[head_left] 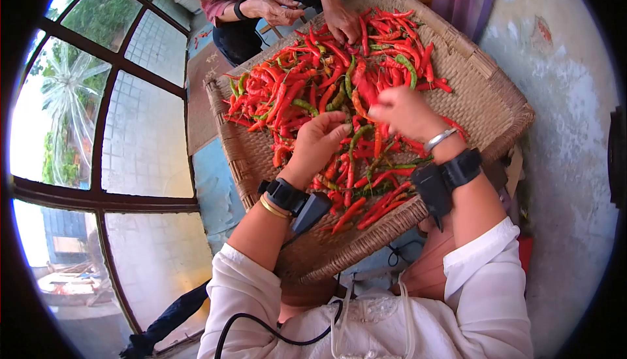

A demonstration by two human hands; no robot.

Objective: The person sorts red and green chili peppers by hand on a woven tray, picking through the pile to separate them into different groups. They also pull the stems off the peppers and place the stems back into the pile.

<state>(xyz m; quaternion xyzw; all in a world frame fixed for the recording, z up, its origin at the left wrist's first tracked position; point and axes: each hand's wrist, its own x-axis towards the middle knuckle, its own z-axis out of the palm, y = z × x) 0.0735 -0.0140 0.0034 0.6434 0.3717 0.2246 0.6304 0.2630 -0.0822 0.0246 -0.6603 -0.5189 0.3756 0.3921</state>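
Note:
Red chili peppers (287,101), with some green ones among them, lie heaped in a woven basket tray (470,65). Over the near part of the heap, my left hand (320,140) is closed in a pinch, thumb against fingers; what sits between the fingertips is too small to make out. To its right, my right hand (408,114) is curled and slightly blurred by motion. A smeared red chili pepper (369,92) shows at its fingertips, apparently gripped there. Both hands are above the peppers, a short gap apart.
Across the tray, another person's hand (343,22) reaches into the peppers, while their other hand (277,9) is held near the tray's far left corner. A framed window (144,111) runs along the left. The tray's raised rim (359,244) faces me.

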